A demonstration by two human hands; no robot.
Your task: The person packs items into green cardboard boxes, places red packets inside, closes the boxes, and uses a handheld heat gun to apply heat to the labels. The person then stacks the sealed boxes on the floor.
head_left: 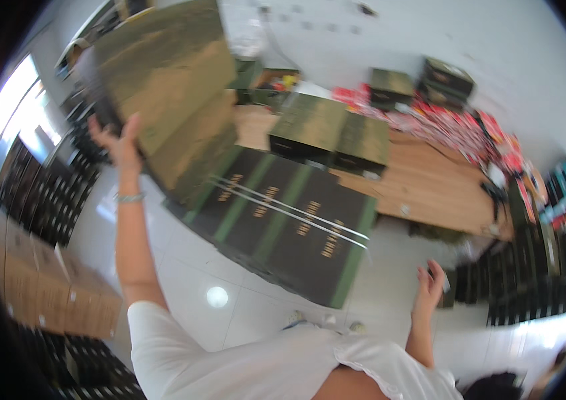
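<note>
Head view: the left hand (117, 141) is raised, fingers spread against the lower edge of a large flattened green-and-brown carton (169, 87), which it holds tilted above the floor. The right hand (429, 285) hangs loosely open and grips nothing. To handle the carton well, support its far edge with the free hand, since one palm gives poor control. Below lies a stack of dark flat cartons (283, 223) on the pale tiled floor (189, 267). A wooden counter (429, 180) carries green boxes (329, 130); brown cartons (49, 287) stand at left.
</note>
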